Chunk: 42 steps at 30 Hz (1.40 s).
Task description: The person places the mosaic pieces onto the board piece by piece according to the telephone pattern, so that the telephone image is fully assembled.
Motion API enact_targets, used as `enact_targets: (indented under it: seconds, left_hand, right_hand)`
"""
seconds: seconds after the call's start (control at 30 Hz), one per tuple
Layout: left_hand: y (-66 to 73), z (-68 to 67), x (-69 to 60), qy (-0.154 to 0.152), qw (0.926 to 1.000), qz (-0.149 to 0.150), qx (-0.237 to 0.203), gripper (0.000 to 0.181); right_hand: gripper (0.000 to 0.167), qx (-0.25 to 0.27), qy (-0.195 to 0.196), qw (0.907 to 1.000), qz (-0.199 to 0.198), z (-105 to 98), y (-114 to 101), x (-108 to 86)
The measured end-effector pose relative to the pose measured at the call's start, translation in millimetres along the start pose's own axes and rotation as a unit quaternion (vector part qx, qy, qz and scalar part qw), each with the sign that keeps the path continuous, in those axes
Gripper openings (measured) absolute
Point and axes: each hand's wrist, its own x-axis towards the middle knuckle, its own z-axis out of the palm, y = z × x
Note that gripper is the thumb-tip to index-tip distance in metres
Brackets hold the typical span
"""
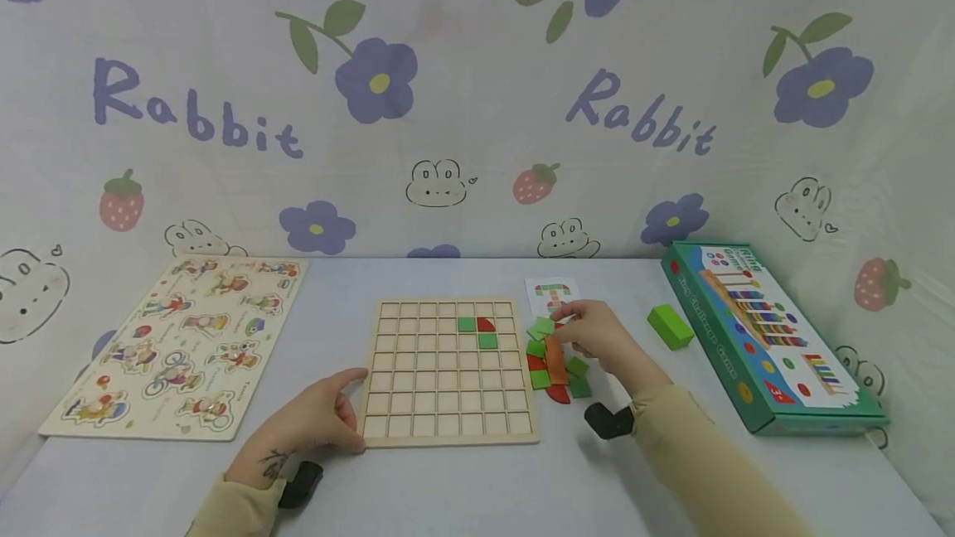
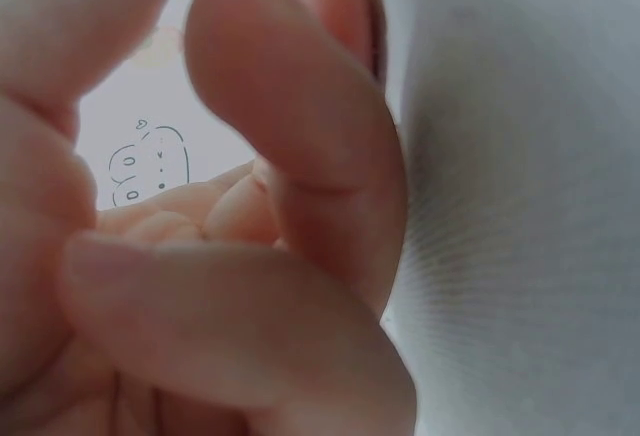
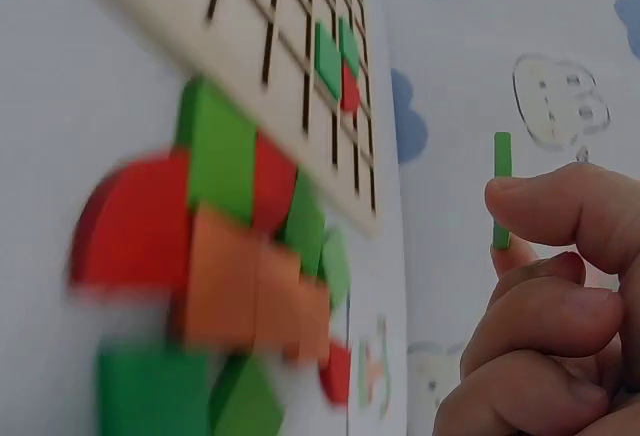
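Note:
My left hand (image 1: 309, 421) rests against the left edge of a wooden grid board (image 1: 448, 442), thumb by its near corner and index fingertip farther up. In the left wrist view the fingers bend loosely and only a sliver of board shows. Between thumb and finger, my right hand (image 1: 597, 336) pinches a thin green tile (image 3: 503, 161), seen edge-on above the table in the right wrist view. Below that hand lies a pile of green, red and orange pieces (image 1: 555, 361). Two green squares (image 1: 488, 341) and a red quarter-circle (image 1: 485, 325) sit in the grid's upper right cells.
A pattern card (image 1: 552, 290) lies behind the pile. Farther right are a green block (image 1: 670, 326) and a green game box (image 1: 776, 338). A wooden picture puzzle (image 1: 179, 346) lies at the left. A printed cloth (image 1: 477, 106) hangs behind the table.

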Motion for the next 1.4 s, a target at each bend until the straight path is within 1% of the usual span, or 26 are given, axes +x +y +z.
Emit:
enact_targets:
  seconds: [0.1,0.2,0.27,0.33,0.4,0.5,0.6,0.7,1.03,1.17,1.3,1.4]
  left_hand:
    - [1.1,-0.3,-0.1,0.001,1.0,-0.004,-0.001,0.1]
    - [1.8,-0.5,-0.2,0.002,1.0,-0.007,-0.002,0.1]
    - [2.1,-0.3,-0.3,0.003,0.9999,-0.009,-0.003,0.1]
    - [2.0,0.1,-0.7,0.004,0.9999,-0.009,-0.004,0.1]
    - [2.0,0.5,-0.7,0.005,0.9999,-0.009,-0.004,0.1]
    - [1.9,1.0,-0.2,0.006,0.9999,-0.009,-0.002,0.1]
    - [2.3,1.1,0.6,0.008,0.9999,-0.012,-0.005,0.1]
    - [2.4,1.2,-0.2,0.008,0.9999,-0.012,-0.005,0.1]
    - [2.3,2.2,-0.8,0.008,0.9999,-0.015,0.001,0.099]
    - [1.8,2.7,-0.5,0.01,0.9998,-0.015,0.004,0.099]
    - [2.1,2.4,-0.1,0.011,0.9998,-0.015,0.004,0.099]
    - [2.3,2.2,-0.1,0.013,0.9998,-0.016,0.005,0.098]
  right_hand:
    - [0.033,0.003,-0.005,0.9993,-0.038,20.7,-17.8,8.3]
    - [0.03,0.006,-0.011,0.9981,-0.06,39.5,-32.2,17.0]
    - [0.029,0.01,-0.021,0.9975,-0.067,49.9,-39.5,22.4]
    - [0.027,0.0,-0.022,0.9974,-0.068,59.6,-46.3,26.2]
    - [0.026,-0.003,-0.025,0.9969,-0.074,68.0,-50.9,28.3]
    - [0.024,-0.01,-0.019,0.9957,-0.09,79.3,-54.2,32.4]
    - [0.023,-0.033,-0.012,0.9935,-0.108,89.0,-55.6,36.7]
    - [0.021,-0.057,-0.004,0.9916,-0.116,96.2,-57.6,38.9]
    - [0.019,-0.107,0.01,0.9884,-0.107,110.1,-62.7,41.3]
    - [0.02,-0.115,0.008,0.988,-0.103,112.8,-63.1,41.6]
    - [0.022,-0.109,0.002,0.9892,-0.099,114.9,-63.7,41.5]
    - [0.023,-0.113,0.0,0.9883,-0.102,117.0,-65.1,41.2]
